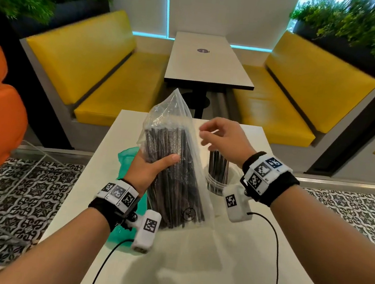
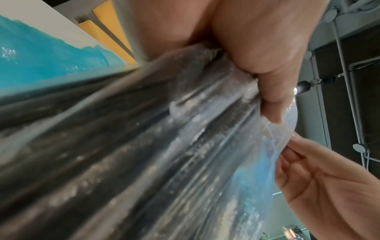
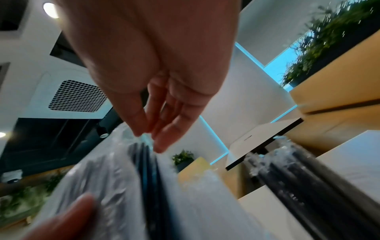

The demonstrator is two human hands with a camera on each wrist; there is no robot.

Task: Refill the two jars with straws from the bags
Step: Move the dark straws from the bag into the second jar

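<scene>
Our left hand grips a clear bag of black straws at mid-height, thumb across the front and fingers curled behind, and holds it upright above the white table. Its lower end hangs just past our left wrist, and its mouth rises above our fingers. Our right hand, to the right of the bag's upper edge, has its fingers loosely curled and its fingertips at the plastic; from the left wrist camera the fingers touch the bag's edge, but we cannot tell whether they pinch it. Below our right hand a clear jar stands on the table with black straws in it. Behind our left hand a teal bag lies on the table. Beyond the table are yellow benches and a second table.
</scene>
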